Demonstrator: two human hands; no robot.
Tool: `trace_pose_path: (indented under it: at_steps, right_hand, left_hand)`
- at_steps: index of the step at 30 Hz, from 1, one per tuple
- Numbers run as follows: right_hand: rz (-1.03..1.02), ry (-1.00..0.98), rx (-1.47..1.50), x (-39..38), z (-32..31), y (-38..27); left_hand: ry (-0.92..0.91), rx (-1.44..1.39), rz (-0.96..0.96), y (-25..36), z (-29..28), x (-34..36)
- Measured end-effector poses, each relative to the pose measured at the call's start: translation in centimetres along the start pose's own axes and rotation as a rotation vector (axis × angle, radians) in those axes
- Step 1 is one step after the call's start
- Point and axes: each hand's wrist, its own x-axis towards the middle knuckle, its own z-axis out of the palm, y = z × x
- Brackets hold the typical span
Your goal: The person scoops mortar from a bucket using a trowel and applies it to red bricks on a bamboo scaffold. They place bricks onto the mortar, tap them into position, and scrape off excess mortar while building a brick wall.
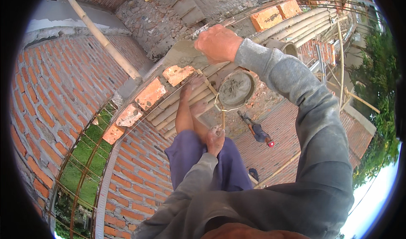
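My right hand is closed at the top of the brick wall, gripping a trowel whose broad grey blade lies over the mortar; its handle is hidden in my fist. Near my knees, my left hand is closed round a thin brown stick or cord that runs up to the rim of a round bucket. Wet grey mortar sits in this bucket, right of my bare feet. Beside the trowel, a loose orange brick rests on the wall, with another brick nearer me.
Bamboo poles form the platform under my feet. A taut string runs along the bricks. Far below on the right, a person in a red helmet stands. A slanting bamboo pole leans at left. More bricks lie ahead.
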Motion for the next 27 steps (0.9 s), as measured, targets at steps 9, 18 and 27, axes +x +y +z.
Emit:
trace_pose_path:
  at_steps: [9,18,27]
  right_hand:
    - [0.386,0.534,0.316,-13.0,12.2,-9.2]
    - [1.383,0.57,0.986,-28.0,24.6,-20.9]
    - [1.767,0.533,1.12,-27.9,36.4,-25.4]
  left_hand:
    - [-0.119,0.111,-0.049,0.2,-1.2,-0.4]
    - [-0.331,0.464,0.031,-1.7,-4.0,-0.6]
    - [-0.515,0.613,-0.062,-1.7,-6.4,2.4]
